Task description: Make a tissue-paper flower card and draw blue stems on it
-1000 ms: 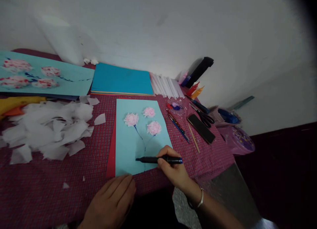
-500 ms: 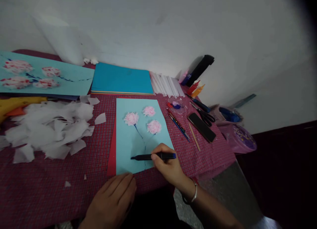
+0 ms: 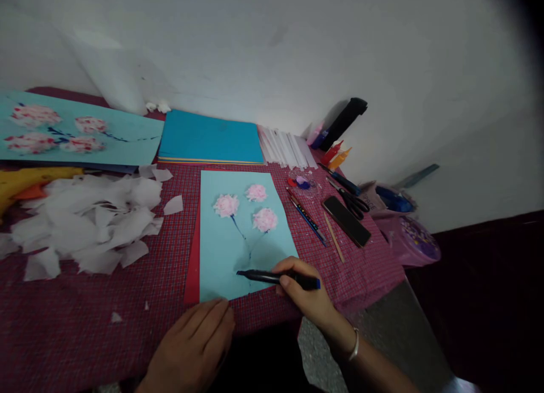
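Observation:
A light blue sheet (image 3: 221,246) lies in front of me, with three pink tufted flowers such as the left one (image 3: 226,205) on it. Thin dark blue stem lines run down from the flowers toward the sheet's lower middle. My right hand (image 3: 308,291) grips a black marker (image 3: 266,276) with a blue end cap. The marker's tip is over the lower middle of the sheet; whether it touches the paper I cannot tell. At the sheet's lower left edge, my left hand (image 3: 195,339) lies flat with its fingers stretched out.
White paper pieces (image 3: 93,223) and a yellow glue gun (image 3: 34,186) lie left. Behind are a finished flower picture (image 3: 131,138) and stacked coloured sheets (image 3: 212,135). To the right lie brushes (image 3: 308,217), a phone (image 3: 346,220), scissors (image 3: 355,203) and a paint palette (image 3: 304,183).
My right hand has shifted right and slightly toward me, carrying the marker, whose tip is now further right over the sheet. My left hand stays in place.

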`<state>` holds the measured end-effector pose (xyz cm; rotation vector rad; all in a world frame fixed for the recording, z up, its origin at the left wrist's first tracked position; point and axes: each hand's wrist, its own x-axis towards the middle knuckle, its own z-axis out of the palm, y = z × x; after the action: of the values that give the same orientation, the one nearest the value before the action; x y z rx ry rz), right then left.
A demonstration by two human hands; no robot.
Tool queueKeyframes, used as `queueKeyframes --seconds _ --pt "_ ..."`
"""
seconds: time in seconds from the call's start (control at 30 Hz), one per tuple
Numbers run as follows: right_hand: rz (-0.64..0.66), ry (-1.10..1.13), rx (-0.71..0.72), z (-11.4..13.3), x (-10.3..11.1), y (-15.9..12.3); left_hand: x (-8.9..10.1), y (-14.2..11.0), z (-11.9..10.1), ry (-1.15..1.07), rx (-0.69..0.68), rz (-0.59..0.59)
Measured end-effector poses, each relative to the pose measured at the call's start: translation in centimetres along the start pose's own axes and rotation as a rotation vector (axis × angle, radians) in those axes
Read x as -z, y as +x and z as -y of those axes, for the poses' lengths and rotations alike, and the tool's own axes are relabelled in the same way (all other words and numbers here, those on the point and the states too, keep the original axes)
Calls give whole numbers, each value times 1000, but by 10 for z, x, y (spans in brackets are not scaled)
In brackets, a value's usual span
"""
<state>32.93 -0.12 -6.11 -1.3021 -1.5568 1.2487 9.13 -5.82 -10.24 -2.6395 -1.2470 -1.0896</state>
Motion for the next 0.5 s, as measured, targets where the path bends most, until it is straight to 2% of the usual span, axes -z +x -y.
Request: queueKeyframes --seconds 0.2,0.37,0.43,0.5 --pt "-1 -143 83 6 -15 10 2 3 1 -3 16 4" --pt "-6 -129 88 9 -16 8 2 1 0 -5 15 20" --pt "-4 -102 79 9 -14 5 -5 -5 5 9 -9 -19" --pt "6 -58 83 9 -7 7 -18 -14 15 39 -64 -108"
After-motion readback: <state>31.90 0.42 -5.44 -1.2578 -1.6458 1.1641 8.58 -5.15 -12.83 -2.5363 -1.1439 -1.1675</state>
